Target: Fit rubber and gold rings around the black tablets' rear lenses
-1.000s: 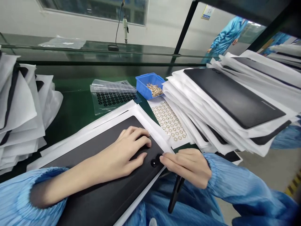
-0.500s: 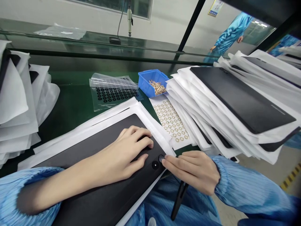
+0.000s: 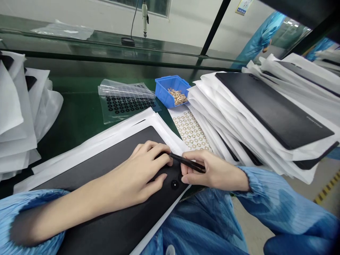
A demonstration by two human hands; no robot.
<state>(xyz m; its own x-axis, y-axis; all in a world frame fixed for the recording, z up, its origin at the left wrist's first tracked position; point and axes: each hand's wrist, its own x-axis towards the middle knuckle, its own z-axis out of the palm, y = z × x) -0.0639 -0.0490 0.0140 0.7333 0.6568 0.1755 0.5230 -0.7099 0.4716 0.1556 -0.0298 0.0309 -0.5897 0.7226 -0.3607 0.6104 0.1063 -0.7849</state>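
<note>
My left hand (image 3: 143,173) rests on a black tablet back cover (image 3: 117,226), its fingers loosely bent and apart, gripping nothing. Black tweezers (image 3: 188,163) are held in my right hand (image 3: 209,170), their tips pointing left toward my left fingertips. My right thumb is by the cover's corner, next to two round camera openings (image 3: 174,184), one partly covered by the thumb. Under the cover lie white foam sleeves (image 3: 90,148). Just beyond my right hand is a white sheet of small ring-shaped stickers (image 3: 190,129).
A blue bin (image 3: 164,97) of small tan rings stands behind the sheet. Left of it lies a clear film with black rings (image 3: 127,102). Stacks of sleeved covers rise at right (image 3: 276,106) and left (image 3: 18,117). An electric screwdriver (image 3: 145,19) hangs at the back; another person (image 3: 255,39) stands beyond.
My right hand has turned and brought the tweezers up from hanging below it to over the cover's corner. My left hand keeps its place on the cover. The view has shifted slightly.
</note>
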